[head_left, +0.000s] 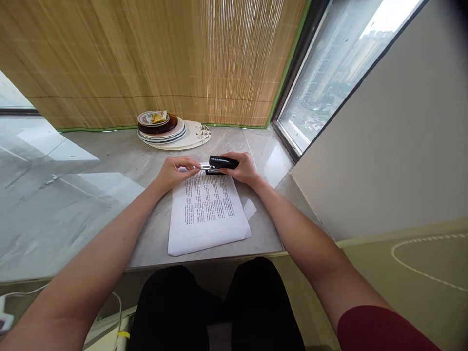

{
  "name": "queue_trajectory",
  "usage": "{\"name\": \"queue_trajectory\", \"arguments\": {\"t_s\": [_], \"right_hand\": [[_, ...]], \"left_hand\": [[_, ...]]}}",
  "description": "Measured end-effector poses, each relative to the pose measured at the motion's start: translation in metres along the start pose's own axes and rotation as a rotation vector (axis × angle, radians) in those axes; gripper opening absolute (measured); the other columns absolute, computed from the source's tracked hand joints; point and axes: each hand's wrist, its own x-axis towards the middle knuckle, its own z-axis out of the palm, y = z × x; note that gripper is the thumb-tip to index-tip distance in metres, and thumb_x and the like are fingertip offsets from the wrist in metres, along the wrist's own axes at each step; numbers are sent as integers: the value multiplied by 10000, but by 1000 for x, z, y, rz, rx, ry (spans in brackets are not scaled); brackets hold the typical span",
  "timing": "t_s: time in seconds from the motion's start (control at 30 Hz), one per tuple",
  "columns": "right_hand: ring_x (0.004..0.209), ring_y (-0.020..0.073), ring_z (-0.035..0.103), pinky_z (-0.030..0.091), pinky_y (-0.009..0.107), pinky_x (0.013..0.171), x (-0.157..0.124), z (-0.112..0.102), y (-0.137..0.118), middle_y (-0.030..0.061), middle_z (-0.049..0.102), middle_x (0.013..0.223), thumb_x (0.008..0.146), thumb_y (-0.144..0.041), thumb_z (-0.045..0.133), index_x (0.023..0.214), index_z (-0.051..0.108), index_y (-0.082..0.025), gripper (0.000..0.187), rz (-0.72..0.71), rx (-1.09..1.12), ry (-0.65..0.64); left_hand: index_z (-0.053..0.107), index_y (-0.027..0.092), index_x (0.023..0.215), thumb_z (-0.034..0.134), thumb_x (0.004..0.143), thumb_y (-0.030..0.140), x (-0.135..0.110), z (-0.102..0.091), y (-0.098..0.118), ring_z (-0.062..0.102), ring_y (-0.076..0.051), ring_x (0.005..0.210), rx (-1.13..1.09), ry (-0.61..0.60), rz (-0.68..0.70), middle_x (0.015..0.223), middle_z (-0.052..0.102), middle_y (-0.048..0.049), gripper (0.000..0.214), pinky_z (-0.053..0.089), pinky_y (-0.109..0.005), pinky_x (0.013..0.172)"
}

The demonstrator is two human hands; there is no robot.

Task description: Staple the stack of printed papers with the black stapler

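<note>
A black stapler (223, 162) is held in my right hand (244, 167), above the far edge of a printed sheaf of paper (208, 214). Its fingers wrap round the stapler's right end. From the left end sticks out a slim silver metal part (205, 167), apparently the staple tray. My left hand (178, 170) pinches the tip of this part between thumb and fingers. Whether staples lie in it is too small to tell. The paper lies flat on the grey marble-look ledge (153, 243), text running sideways, its near right corner slightly curled.
A stack of plates (164, 141) stands at the back, topped by a small patterned dish (144, 118) with a yellow packet (159, 117). Behind hangs a bamboo blind (146, 58). A window (321, 92) and a white wall (395, 136) are on the right. The ledge's front edge is near my knees.
</note>
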Motion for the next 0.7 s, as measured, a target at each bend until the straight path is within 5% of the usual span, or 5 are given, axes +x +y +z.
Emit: {"name": "queue_trajectory", "arguments": {"t_s": [0.23, 0.43, 0.57, 0.7], "right_hand": [[933, 232, 769, 591, 389, 937, 2, -6, 0, 61, 832, 1047, 750, -328, 886, 1075, 832, -209, 349, -38, 44, -34], [821, 178, 721, 557, 309, 806, 0, 17, -24, 38, 795, 938, 797, -373, 873, 1084, 825, -193, 342, -138, 131, -138], [865, 181, 726, 570, 319, 855, -1, 25, -34, 52, 797, 990, 841, -430, 849, 1137, 803, -188, 385, -119, 151, -97], [924, 222, 752, 601, 357, 890, 2, 13, -25, 61, 810, 1019, 815, -465, 854, 1120, 800, -200, 408, -33, 133, -54]], "left_hand": [[832, 205, 1083, 901, 807, 515, 1, 1, 2, 794, -246, 896, -107, 37, -44, 1000, 843, -103, 421, 623, -374, 881], [789, 194, 1045, 970, 684, 566, 2, 4, -3, 726, -192, 764, -123, -3, -3, 877, 804, -61, 549, 573, -316, 751], [766, 192, 931, 933, 707, 641, 3, 4, -5, 656, -164, 706, -98, 96, 22, 818, 758, -46, 528, 525, -301, 691], [758, 217, 1017, 860, 828, 601, 4, 4, 0, 670, -175, 766, 6, 39, 33, 932, 779, -57, 440, 552, -335, 766]]}}
